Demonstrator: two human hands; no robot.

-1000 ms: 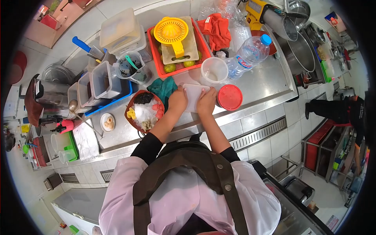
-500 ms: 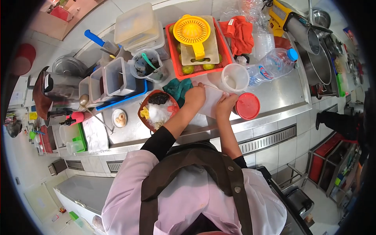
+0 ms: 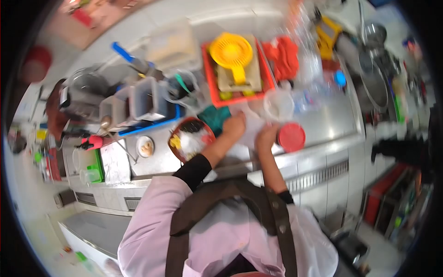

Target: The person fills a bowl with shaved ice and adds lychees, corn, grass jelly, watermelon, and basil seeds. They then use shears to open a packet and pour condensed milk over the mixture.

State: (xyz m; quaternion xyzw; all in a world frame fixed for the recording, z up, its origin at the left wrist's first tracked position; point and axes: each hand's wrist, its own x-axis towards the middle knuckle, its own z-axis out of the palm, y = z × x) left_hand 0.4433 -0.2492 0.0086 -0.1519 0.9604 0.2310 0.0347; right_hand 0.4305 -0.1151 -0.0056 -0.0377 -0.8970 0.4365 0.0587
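Note:
The picture is blurred by head motion. My left hand (image 3: 234, 127) and my right hand (image 3: 266, 135) both grip a flat white container (image 3: 250, 125) on the steel counter (image 3: 323, 122), one hand at each side. A red bowl (image 3: 190, 138) of shaved ice with toppings sits just left of my left hand. A red lid (image 3: 291, 137) lies right of my right hand. A clear plastic tub (image 3: 278, 104) stands behind the white container.
A red tray (image 3: 236, 76) with a yellow juicer (image 3: 231, 51), a cutting board and limes stands at the back. Clear bins in a blue tray (image 3: 143, 104), a green cloth (image 3: 215, 115), a red cloth (image 3: 282, 54) and a water bottle (image 3: 323, 85) crowd the counter. Another person stands far right.
My head has swung, blurring the view and shifting the scene. Both hands stay on the white container, which now sits slightly tilted compared with one second ago.

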